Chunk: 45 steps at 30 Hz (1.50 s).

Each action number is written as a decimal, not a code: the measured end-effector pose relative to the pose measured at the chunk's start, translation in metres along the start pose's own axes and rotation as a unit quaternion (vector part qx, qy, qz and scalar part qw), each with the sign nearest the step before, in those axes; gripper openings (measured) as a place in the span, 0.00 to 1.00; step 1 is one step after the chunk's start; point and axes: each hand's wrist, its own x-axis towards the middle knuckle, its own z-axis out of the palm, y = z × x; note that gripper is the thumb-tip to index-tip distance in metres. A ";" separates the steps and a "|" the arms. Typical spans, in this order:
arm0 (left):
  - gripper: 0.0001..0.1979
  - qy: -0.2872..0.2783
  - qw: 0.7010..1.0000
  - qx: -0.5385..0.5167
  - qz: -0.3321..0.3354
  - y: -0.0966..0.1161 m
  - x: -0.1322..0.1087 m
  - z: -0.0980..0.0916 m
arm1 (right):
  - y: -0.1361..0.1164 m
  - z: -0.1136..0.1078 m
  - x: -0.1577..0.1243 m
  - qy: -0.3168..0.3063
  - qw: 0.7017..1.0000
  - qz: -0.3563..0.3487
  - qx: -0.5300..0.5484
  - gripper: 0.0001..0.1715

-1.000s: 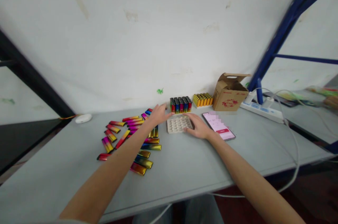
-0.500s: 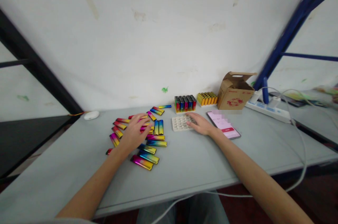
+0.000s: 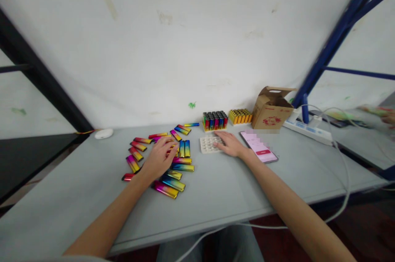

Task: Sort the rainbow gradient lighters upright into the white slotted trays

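My left hand rests palm down on a heap of rainbow-coloured lighters spread over the grey table; its fingers curl over one of them, and whether it grips is hidden. My right hand lies flat, fingers stretched, on the right side of an empty beige tray with round holes. Behind the tray stands a filled tray of dark-topped lighters, and beside that a tray of yellow lighters.
A phone with a pink screen lies right of my right hand. An open cardboard box, a white power strip with cables and blue frame bars stand at the right. A white oval object sits far left. Another person's hand shows at the right edge.
My left hand pulled back from beside the beige tray to the heap of lighters and settled on it. My right hand stayed on the tray.
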 end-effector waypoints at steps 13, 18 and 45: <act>0.21 0.011 1.000 0.003 -0.010 0.002 0.001 0.002 | -0.008 -0.004 0.001 -0.035 0.998 -0.042 -0.003 0.39; 0.20 0.000 1.000 0.002 -0.020 0.003 -0.002 0.004 | -0.011 -0.004 0.003 -0.034 0.998 -0.050 -0.005 0.40; 0.16 -0.017 1.000 -0.008 -0.022 0.001 -0.004 0.004 | -0.021 0.004 0.002 -0.002 0.996 -0.093 -0.003 0.43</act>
